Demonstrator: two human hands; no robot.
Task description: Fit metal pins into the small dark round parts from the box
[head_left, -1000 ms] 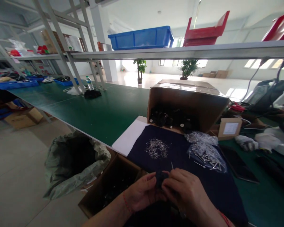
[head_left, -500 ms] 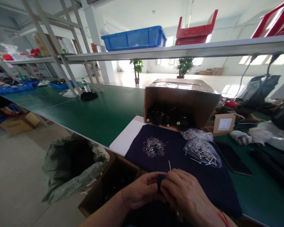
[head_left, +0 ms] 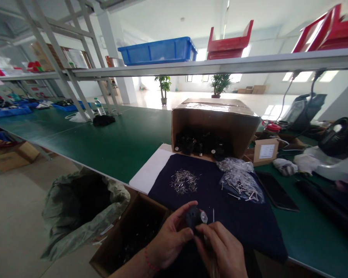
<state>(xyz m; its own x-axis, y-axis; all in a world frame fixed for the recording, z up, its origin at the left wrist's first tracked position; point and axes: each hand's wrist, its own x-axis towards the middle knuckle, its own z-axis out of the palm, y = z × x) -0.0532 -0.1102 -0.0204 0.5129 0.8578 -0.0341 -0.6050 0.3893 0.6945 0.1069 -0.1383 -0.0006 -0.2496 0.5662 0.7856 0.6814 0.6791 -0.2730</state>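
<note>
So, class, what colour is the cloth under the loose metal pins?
The cloth is dark navy blue, best seen in the head view.

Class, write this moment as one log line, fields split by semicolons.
left hand: holding dark part; right hand: at its edge, thin rod projecting above; dark cloth: metal pile, clear bag; carton: dark pieces inside

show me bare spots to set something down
Largest: the green tabletop, between the black bundle and open carton. Smaller: dark cloth between the right hand and plastic bag. Crowded: right of the carton, around the small box and fan.
</note>
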